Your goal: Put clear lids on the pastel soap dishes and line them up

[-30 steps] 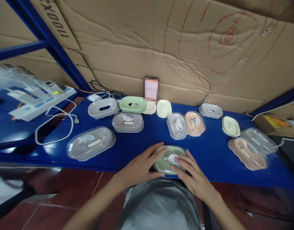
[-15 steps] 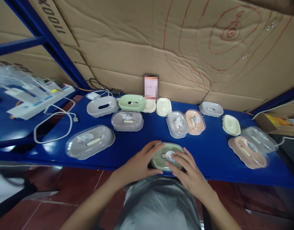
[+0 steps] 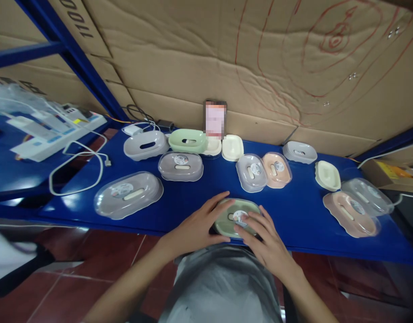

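Observation:
A green soap dish with a clear lid and a round sticker [image 3: 234, 227] sits at the front edge of the blue table, between my two hands. My left hand [image 3: 204, 220] grips its left side, with the thumb low at the near edge and the fingers along the far edge. Over the right side, my right hand [image 3: 264, 233] curves its fingers onto the lid and around the end. Closest behind it stand a grey lidded soap dish [image 3: 249, 179] and a peach one [image 3: 276, 172], side by side.
Grey lidded dishes [image 3: 125, 204] lie to the left, with an open green tray [image 3: 186, 137] behind. A pink dish [image 3: 348, 220] and a clear lid [image 3: 370, 197] lie at right. A phone [image 3: 215, 119] leans on the cardboard. A power strip [image 3: 51, 143] trails a white cable.
The view has shifted slightly. Both hands keep nearly the same hold on the green soap dish, and the other dishes have not moved on the table.

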A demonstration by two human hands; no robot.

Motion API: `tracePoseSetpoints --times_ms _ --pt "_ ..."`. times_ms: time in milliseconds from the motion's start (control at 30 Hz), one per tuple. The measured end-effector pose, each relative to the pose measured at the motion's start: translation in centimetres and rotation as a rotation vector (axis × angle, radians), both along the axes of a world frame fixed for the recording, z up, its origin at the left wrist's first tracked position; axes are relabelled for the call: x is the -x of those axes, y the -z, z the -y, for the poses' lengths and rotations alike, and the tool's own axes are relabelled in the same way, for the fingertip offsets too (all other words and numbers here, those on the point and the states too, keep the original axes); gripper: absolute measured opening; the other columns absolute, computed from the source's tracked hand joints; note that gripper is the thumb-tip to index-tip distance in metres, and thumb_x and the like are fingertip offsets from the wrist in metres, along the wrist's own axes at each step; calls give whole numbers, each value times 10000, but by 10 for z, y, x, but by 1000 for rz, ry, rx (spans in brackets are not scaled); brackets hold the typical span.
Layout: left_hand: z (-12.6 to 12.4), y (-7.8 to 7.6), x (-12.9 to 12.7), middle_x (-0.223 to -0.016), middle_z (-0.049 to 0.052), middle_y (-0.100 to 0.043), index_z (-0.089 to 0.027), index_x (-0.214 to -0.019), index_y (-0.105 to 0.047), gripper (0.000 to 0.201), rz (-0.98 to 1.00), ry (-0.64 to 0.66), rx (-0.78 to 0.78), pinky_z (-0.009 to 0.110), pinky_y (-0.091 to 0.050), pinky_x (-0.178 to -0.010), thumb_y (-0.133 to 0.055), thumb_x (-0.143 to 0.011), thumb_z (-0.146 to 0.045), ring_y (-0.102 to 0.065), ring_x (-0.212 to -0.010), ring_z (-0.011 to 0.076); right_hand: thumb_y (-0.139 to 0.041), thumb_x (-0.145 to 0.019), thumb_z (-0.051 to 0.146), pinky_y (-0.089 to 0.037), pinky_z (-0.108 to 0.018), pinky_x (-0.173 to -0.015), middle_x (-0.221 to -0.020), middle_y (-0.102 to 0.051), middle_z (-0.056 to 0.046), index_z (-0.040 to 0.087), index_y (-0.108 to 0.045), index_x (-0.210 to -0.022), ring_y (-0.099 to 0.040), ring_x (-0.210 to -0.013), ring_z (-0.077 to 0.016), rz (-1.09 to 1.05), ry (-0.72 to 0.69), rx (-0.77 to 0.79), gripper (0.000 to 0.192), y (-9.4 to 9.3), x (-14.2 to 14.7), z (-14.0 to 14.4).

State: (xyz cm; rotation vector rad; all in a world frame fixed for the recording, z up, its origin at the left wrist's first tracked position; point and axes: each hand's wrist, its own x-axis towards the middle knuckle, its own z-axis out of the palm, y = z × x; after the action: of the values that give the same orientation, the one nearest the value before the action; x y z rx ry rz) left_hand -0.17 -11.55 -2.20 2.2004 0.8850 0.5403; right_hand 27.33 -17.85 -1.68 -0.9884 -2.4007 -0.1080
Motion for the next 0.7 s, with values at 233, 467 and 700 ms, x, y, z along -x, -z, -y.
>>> tracePoseSetpoints --times_ms 233,467,700 --pt "0 1 0 -1768 110 -336 -416 -1727 -242 1010 -22 9 19 560 -414 -1305 -857 -928 -468 -399 -1616 353 -669 -1052 223 -362 -615 -1322 -1477 -647 -106 239 -638 -1480 -551 -1461 -277 -23 26 28 429 6 0 3" --pt "5 -2 -3 -1849 130 -15 -395 -1751 -149 987 -25 -31 -237 641 -376 -1303 -783 -996 -356 -186 -1690 422 -672 -1061 241 -435 -572 -1197 -1412 -678 -105 267 -622 -1485 -600 -1363 -286 -27 152 -19 428 -1 15 -4" --pt "6 -3 -5 -1835 171 -95 -328 -1761 -178 943 -50 -48 -358 678 -368 -1293 -752 -1014 -341 -229 -1672 446 -563 -1116 358 -425 -494 -989 -1469 -642 -134 277 -562 -1555 -576 -1294 -330 9 416 33 446 -5 48 -17"
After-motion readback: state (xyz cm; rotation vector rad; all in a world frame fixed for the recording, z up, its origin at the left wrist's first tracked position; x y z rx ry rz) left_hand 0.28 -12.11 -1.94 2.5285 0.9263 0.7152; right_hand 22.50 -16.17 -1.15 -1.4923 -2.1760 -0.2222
